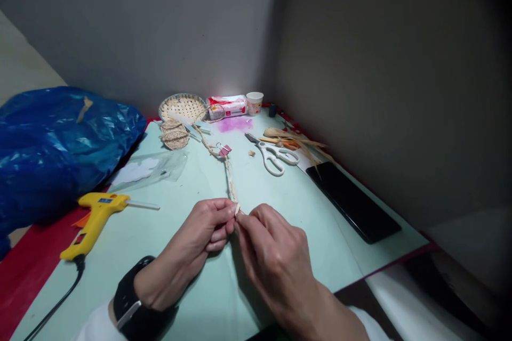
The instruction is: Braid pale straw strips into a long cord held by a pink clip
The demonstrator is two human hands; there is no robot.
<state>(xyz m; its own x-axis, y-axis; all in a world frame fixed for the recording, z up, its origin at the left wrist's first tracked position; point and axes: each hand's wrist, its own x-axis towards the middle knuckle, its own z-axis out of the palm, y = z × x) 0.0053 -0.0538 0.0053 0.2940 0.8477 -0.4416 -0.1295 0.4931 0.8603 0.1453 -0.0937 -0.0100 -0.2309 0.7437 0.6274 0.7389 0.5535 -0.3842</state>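
A pale, straw-coloured braided cord (229,176) runs toward me over the light green table top. At its far part a pink binder clip (224,151) grips it. My left hand (208,226) pinches the near end of the cord between thumb and forefinger. Right beside it, my right hand (276,250) is closed on the same end, with the fingertips of both hands almost touching. A short pale strand pokes up between them. The rest of the cord's end is hidden by my fingers. On my left wrist sits a black watch (138,298).
White-handled scissors (274,157), loose dry strips (296,136) and a black phone-like slab (352,202) lie to the right. A yellow glue gun (94,221) and a blue plastic bag (60,144) are left. Behind stand a woven basket (183,106), twine (174,134) and a paper cup (255,103).
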